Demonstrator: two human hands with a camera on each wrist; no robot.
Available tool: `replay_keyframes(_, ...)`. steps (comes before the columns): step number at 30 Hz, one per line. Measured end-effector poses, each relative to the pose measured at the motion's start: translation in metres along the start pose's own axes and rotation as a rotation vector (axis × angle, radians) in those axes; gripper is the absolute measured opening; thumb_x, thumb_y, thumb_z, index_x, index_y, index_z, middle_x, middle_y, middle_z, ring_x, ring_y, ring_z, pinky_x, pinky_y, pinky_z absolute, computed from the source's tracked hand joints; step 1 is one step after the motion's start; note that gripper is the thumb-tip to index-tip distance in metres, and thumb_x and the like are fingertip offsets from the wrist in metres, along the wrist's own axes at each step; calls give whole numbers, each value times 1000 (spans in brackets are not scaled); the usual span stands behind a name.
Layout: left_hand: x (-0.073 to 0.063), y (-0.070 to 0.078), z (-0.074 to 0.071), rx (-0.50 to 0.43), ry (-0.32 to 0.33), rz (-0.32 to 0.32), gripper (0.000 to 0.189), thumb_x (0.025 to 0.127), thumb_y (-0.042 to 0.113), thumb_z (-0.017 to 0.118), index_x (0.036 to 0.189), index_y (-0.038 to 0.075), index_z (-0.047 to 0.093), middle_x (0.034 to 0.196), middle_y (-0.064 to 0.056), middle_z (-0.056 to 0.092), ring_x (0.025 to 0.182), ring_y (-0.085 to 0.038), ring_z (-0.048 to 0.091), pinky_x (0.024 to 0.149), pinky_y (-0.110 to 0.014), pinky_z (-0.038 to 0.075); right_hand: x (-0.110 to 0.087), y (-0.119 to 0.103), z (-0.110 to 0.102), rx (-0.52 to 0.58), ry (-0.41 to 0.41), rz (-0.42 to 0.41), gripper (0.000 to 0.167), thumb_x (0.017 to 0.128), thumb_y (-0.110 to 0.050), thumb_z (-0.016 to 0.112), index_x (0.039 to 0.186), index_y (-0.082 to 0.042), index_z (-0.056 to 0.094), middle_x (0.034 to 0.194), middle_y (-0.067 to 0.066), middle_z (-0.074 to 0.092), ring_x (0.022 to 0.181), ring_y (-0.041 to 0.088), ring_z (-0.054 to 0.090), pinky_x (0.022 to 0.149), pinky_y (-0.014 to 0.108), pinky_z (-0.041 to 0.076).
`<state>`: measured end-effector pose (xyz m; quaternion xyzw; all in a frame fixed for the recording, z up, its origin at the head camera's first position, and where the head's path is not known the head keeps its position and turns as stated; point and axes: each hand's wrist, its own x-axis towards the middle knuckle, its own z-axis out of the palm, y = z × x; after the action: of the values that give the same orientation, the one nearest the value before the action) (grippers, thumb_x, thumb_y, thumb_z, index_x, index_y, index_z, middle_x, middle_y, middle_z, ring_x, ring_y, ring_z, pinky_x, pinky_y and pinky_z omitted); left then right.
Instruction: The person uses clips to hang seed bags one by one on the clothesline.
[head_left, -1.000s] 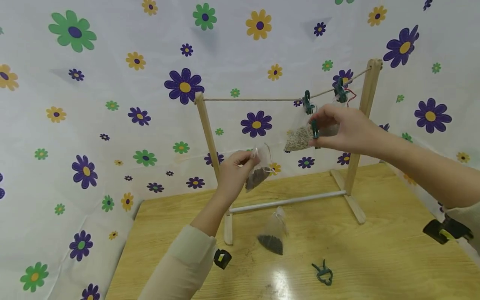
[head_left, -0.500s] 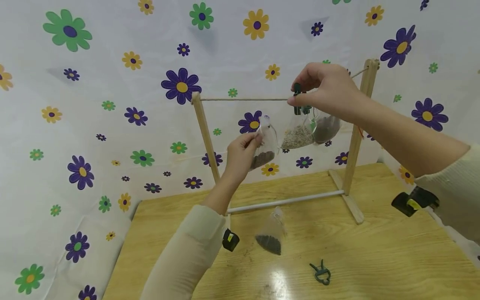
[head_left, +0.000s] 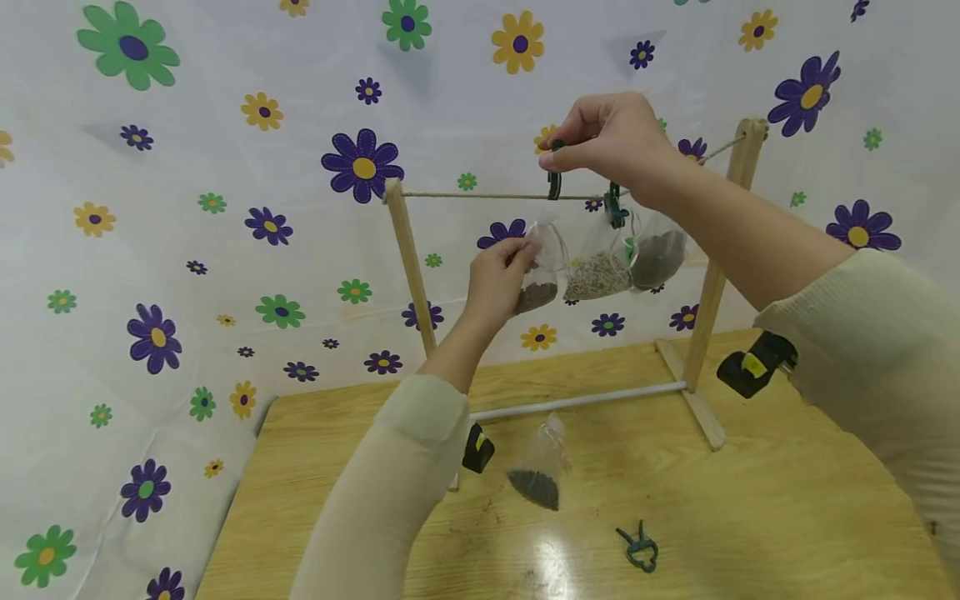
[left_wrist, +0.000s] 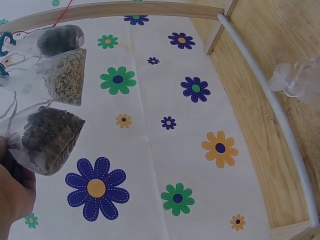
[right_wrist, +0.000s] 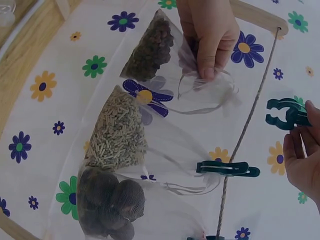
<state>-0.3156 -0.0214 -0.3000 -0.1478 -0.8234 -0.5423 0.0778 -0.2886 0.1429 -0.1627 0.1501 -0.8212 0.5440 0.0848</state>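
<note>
My left hand (head_left: 495,282) pinches the gathered neck of a sheer drawstring bag (head_left: 538,295) holding dark brown bits, just below the rope (head_left: 480,196). A green spring clip (right_wrist: 288,114) is pinched in my right hand (head_left: 618,142), its jaws spread apart close to the rope in the right wrist view. To the right, a bag of pale pellets (right_wrist: 117,132) hangs from the rope by another green clip (right_wrist: 227,169). Beside that hangs a bag of dark round balls (right_wrist: 110,200), its clip mostly cut off at the right wrist view's lower edge.
The rope spans two wooden posts (head_left: 412,267) joined low down by a white rod (head_left: 585,404). On the wooden table (head_left: 787,467) lie another sheer bag with dark contents (head_left: 536,485) and a loose green clip (head_left: 640,547). Flower-printed cloth (head_left: 247,50) stands behind.
My right hand has carried the clip up and leftward, past the hanging bags to the rope. My left hand has raised the bag of brown bits toward the rope, slightly rightward.
</note>
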Motion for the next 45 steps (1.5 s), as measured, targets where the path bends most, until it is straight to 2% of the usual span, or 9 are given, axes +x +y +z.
replay_keyframes(5, 4, 8, 3, 38, -34, 20, 29, 99, 26, 50, 104, 3, 67, 92, -9, 66, 87, -18, 59, 77, -29, 48, 8, 1, 8, -1, -66, -60, 10, 83, -9, 73, 85, -3, 65, 89, -4, 70, 98, 16, 63, 99, 33, 44)
replay_keyframes(10, 3, 11, 2, 22, -59, 8, 30, 99, 27, 50, 108, 4, 66, 92, -9, 65, 87, -17, 58, 80, -30, 48, 14, 7, 22, -33, -104, -78, 12, 83, -11, 72, 87, -1, 66, 93, 1, 71, 93, 16, 65, 92, 31, 49)
replay_keyframes(15, 4, 20, 0, 30, -69, 23, 30, 99, 26, 49, 109, 3, 66, 92, -10, 66, 89, -19, 60, 83, -33, 49, 18, 8, 24, -94, -103, -55, 15, 84, -14, 72, 87, -2, 64, 97, 4, 71, 92, 16, 64, 91, 32, 49)
replay_keyframes(21, 5, 15, -2, 67, -62, 30, 29, 100, 22, 47, 113, 4, 66, 93, -11, 66, 90, -19, 61, 84, -33, 49, 19, 20, 19, -67, -123, 15, 16, 83, -13, 73, 87, -1, 63, 97, 6, 70, 100, 18, 61, 97, 35, 46)
replay_keyframes(27, 8, 14, -9, 15, -94, 31, 29, 101, 22, 46, 107, 2, 66, 91, -10, 64, 85, -18, 58, 76, -29, 47, 19, 24, 12, -49, -143, 59, 17, 83, -14, 72, 91, -1, 65, 98, 3, 70, 106, 18, 57, 100, 37, 42)
replay_keyframes(34, 10, 18, -14, -21, -128, 27, 30, 101, 22, 45, 106, 0, 65, 94, -12, 63, 93, -28, 59, 80, -29, 49, 20, 19, 10, -160, -163, 64, 19, 83, -16, 73, 92, -1, 66, 93, 4, 70, 101, 18, 58, 96, 37, 45)
replay_keyframes(36, 10, 19, -15, -31, -129, 20, 30, 101, 22, 45, 108, 0, 64, 96, -13, 64, 97, -30, 60, 83, -32, 50, 20, 17, 10, -180, -172, 75, 22, 84, -17, 73, 95, 0, 66, 96, 6, 69, 101, 19, 58, 97, 37, 44)
replay_keyframes(42, 8, 16, -16, -23, -122, 10, 30, 101, 23, 47, 112, 1, 64, 99, -13, 64, 94, -26, 58, 82, -31, 48, 16, 13, 4, -299, -277, 171, 51, 85, -21, 71, 127, 1, 51, 121, 15, 57, 112, 26, 53, 101, 40, 42)
replay_keyframes(45, 7, 13, -16, -15, -104, 5, 31, 100, 26, 49, 112, 2, 65, 99, -10, 63, 92, -19, 56, 80, -28, 47, 14, 11, 2, -330, -296, 180, 55, 85, -18, 71, 130, 3, 48, 125, 18, 55, 115, 28, 52, 102, 41, 41)
